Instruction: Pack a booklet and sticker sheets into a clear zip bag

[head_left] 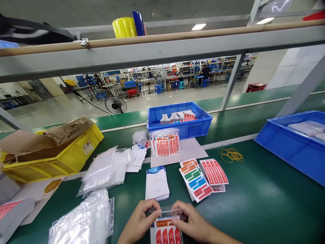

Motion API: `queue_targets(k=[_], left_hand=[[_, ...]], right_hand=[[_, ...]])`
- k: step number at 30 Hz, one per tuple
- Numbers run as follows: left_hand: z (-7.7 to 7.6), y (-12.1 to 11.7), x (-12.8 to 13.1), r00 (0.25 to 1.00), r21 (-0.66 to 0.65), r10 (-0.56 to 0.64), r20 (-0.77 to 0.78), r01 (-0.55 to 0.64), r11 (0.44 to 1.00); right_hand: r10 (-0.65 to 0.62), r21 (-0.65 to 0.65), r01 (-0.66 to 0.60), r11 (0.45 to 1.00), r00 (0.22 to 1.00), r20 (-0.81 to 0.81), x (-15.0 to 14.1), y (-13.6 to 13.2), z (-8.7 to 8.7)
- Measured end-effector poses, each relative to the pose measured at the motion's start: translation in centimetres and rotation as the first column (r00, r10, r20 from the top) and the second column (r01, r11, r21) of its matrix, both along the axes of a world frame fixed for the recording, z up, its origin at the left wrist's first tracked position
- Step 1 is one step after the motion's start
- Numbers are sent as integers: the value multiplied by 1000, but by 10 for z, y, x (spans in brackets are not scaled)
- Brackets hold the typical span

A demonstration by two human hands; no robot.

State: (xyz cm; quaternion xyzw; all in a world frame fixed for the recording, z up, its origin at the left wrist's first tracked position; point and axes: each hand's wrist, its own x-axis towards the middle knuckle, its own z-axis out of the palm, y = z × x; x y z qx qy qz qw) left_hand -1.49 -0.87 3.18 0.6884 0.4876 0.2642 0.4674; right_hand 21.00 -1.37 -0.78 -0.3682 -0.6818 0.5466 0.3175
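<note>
A clear plastic bag with red and orange printed label sheets in it lies at the bottom middle of the view. My left hand pinches the bag's upper left edge between thumb and fingers. On the other side, my right hand grips its upper right part, thumb across the front. Just beyond my hands is a stack of white booklets with blue tops. To the right of it lie a pile of multicoloured label sheets and a pile of red label sheets.
Empty clear bags are heaped at left, with more white-filled bags behind. A yellow bin holds brown paper. Filled bags lean against a blue bin. Rubber bands lie near another blue bin.
</note>
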Motion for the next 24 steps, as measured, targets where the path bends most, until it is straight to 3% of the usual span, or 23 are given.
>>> queue_targets(k=[3,5,7,9,12,15,20,24], left_hand=[[-5,7,-5,945,-15,213,246,-216,976],[-8,12,-12,859,-57,347,377,-352,934],[-11,17,-17,802,-104,418,426,-415,904],[-12,20,-21,788,-134,449,421,-436,890],[-10,21,-20,795,-148,461,393,-440,886],[-10,20,-16,802,-140,451,391,-433,890],[-18,22,-14,814,-127,442,376,-427,895],[-20,21,-16,805,-105,459,375,-455,884]], right_hand=[[-33,-16,31,999,996,-88,-5,17,11],[-86,141,92,986,995,-46,-6,43,33],[-188,377,152,914,980,62,-5,80,62],[-387,635,154,757,888,247,-3,123,89],[-539,735,177,654,791,290,-2,179,108],[-533,785,33,619,751,389,-12,207,93],[-400,736,-266,622,701,591,-41,216,38],[-399,711,-317,628,653,644,-56,230,31]])
